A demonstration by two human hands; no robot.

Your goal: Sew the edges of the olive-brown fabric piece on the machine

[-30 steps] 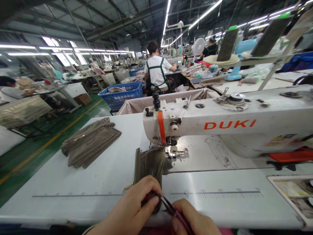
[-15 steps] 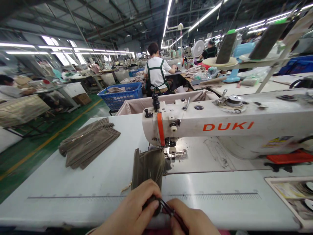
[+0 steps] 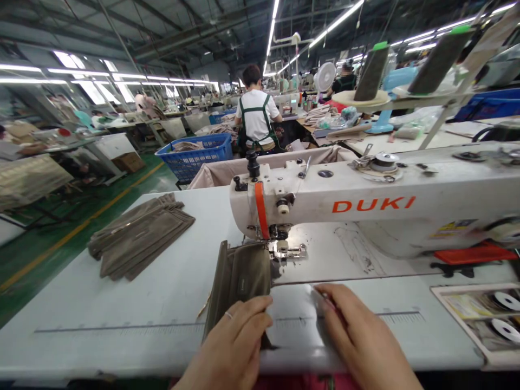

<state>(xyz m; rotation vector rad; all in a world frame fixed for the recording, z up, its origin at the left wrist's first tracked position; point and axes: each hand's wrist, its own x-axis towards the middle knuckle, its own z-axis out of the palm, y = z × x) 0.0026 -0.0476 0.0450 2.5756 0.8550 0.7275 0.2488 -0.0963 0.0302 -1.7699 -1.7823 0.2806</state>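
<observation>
A dark brown-olive fabric piece [image 3: 247, 271] with folded layers and a small light label lies under the sewing machine's needle area [image 3: 282, 246]. My left hand [image 3: 233, 338], a ring on one finger, grips its near end with the fingers close together over the right edge. Farther right, my right hand [image 3: 357, 330] is closed around a small dark hand tool [image 3: 325, 296] with only its tip showing; most of it is hidden in the palm. A short loose light thread [image 3: 203, 304] sticks out at the fabric's left edge.
A stack of similar brown pieces [image 3: 140, 235] lies on the left of the white table [image 3: 134, 346]. The white sewing machine [image 3: 377, 189] spans the right side. Bobbins sit in a tray [image 3: 459, 325] at the right edge. Beyond are a blue basket [image 3: 197, 157] and a seated co-worker [image 3: 257, 116].
My right hand has moved right and up, away from the fabric, with the tool. My left hand has unbent the fabric's near end and now lies flatter over it. The view has shifted slightly.
</observation>
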